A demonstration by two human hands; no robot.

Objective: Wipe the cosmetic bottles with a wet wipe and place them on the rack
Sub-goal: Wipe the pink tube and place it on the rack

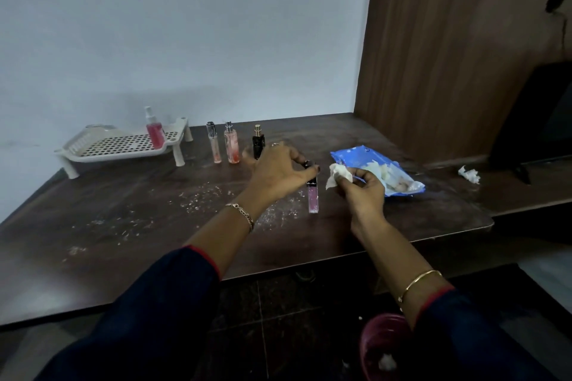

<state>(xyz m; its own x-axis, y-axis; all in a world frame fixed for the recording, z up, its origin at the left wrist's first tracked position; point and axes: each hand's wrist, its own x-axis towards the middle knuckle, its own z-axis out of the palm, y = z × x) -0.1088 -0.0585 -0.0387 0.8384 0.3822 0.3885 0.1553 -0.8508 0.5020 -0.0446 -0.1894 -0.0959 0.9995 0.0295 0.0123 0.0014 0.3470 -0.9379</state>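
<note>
My left hand [278, 168] grips the black cap of a slim pink lip-gloss tube [312, 199] that stands upright on the dark wooden table [123, 241]. My right hand [365, 192] holds a crumpled white wet wipe [339, 175] just right of the tube's cap. Behind my left hand stand three bottles: a clear slim tube [213, 142], a pink spray bottle [231, 143] and a black bottle with a gold top [258, 141]. A white perforated rack [123, 145] sits at the back left with a red-pink spray bottle [154, 130] on it.
An open blue wet-wipe pack [377, 173] lies right of my hands. White crumbs are scattered on the table in front. A used wipe [470, 174] lies on the lower ledge at right. A pink bin [383, 346] stands on the floor below the table edge.
</note>
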